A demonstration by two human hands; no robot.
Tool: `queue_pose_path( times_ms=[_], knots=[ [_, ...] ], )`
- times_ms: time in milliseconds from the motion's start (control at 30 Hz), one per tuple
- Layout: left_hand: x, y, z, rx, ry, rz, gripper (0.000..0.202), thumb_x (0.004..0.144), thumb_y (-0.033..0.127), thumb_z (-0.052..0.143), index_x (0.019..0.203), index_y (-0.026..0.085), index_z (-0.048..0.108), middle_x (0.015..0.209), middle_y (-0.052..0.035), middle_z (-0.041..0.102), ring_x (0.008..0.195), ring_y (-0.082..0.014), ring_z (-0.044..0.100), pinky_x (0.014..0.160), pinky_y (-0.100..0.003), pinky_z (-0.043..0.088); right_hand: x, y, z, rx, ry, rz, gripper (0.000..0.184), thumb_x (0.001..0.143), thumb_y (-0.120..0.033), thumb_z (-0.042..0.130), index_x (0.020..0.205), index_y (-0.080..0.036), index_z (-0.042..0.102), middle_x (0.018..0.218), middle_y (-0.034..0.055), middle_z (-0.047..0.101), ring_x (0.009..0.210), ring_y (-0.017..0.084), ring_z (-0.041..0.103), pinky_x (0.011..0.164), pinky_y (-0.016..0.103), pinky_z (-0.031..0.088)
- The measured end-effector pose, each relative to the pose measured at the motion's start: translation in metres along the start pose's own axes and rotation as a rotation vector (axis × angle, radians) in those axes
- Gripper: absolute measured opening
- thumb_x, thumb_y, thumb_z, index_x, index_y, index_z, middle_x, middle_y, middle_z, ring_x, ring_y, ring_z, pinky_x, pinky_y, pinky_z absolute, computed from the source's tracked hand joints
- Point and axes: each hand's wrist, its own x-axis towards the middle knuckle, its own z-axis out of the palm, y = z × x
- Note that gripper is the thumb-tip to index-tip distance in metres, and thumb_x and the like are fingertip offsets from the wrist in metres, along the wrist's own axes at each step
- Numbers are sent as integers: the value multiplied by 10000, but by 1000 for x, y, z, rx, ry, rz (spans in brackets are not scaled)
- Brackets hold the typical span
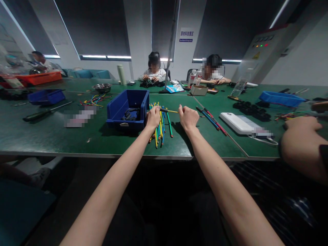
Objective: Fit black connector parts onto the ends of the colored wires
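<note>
Between my two hands, a thin yellow wire point(173, 111) with a black sleeve-like piece point(164, 110) on its left end is held level above the table. My left hand point(153, 117) is closed around the black piece, beside a blue bin. My right hand point(189, 118) is closed at the wire's right end, its fingertips partly hidden. Below and behind my left hand lies a pile of short yellow, green and blue wires point(161, 128). Several black pieces point(130, 114) lie inside the blue bin point(114, 114).
Right of my hands lie red and blue rods point(211, 119) and a white power bank point(237, 123). A screwdriver point(38, 114), a metal bowl point(101, 88) and another blue tray point(46, 97) are leftward. Co-workers sit across the table point(179, 145); another person's arm point(301, 147) rests at right.
</note>
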Motion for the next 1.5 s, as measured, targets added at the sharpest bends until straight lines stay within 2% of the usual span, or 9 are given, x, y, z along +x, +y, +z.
queue_pose_path(
  times_ms=[200, 300, 433, 733, 933, 1133, 1267, 1500],
  knots=[
    [2, -1, 3, 81, -53, -84, 287, 965, 301, 298, 803, 203, 513, 836, -80, 651, 843, -214, 605, 748, -302, 399, 3, 4, 5, 51, 44, -64, 535, 961, -487, 287, 805, -164, 683, 755, 131, 682, 749, 235, 595, 735, 340, 328],
    [3, -2, 4, 82, -62, -104, 218, 949, 260, 332, 902, 200, 536, 911, -81, 663, 895, -210, 610, 784, -299, 410, 4, 5, 8, 69, 38, -80, 532, 961, -478, 282, 797, -168, 681, 758, 132, 679, 756, 239, 576, 740, 347, 318],
    [3, -4, 5, 94, -74, -95, 200, 941, 243, 355, 932, 197, 550, 938, -78, 665, 910, -202, 608, 800, -294, 412, 4, 7, 10, 72, 7, -85, 517, 957, -462, 295, 785, -173, 687, 767, 133, 681, 766, 239, 553, 755, 356, 311],
    [3, -4, 6, 76, -99, -80, 189, 931, 231, 382, 934, 195, 567, 931, -67, 672, 871, -182, 611, 789, -280, 414, 4, 10, 12, 37, -30, -76, 439, 944, -446, 355, 792, -173, 663, 796, 132, 675, 862, 268, 509, 795, 391, 297],
    [4, -7, 6, 100, -101, -83, 204, 931, 259, 388, 918, 204, 584, 947, -64, 686, 900, -192, 615, 803, -279, 414, 6, 12, 14, 138, 22, -43, 428, 938, -471, 371, 781, -186, 649, 780, 112, 667, 849, 257, 501, 756, 357, 298],
    [4, -5, 6, 120, -109, -75, 367, 966, 363, 310, 818, 196, 602, 918, -78, 700, 868, -199, 623, 777, -286, 410, 7, 11, 11, 284, 5, 1, 469, 938, -519, 345, 767, -197, 639, 760, 85, 654, 788, 228, 511, 720, 320, 302],
    [3, -2, 4, 128, -82, -67, 421, 971, 406, 278, 792, 197, 596, 873, -76, 696, 861, -197, 620, 762, -279, 399, 6, 10, 11, 270, 27, -4, 465, 927, -531, 364, 745, -201, 637, 773, 83, 659, 790, 234, 505, 713, 323, 298],
    [2, -1, 3, 146, -79, -90, 322, 942, 287, 311, 752, 203, 557, 835, -68, 680, 813, -193, 596, 720, -278, 376, 7, 8, 12, 172, -20, -46, 466, 929, -499, 354, 745, -193, 652, 789, 97, 675, 822, 243, 507, 743, 342, 301]
  ],
)
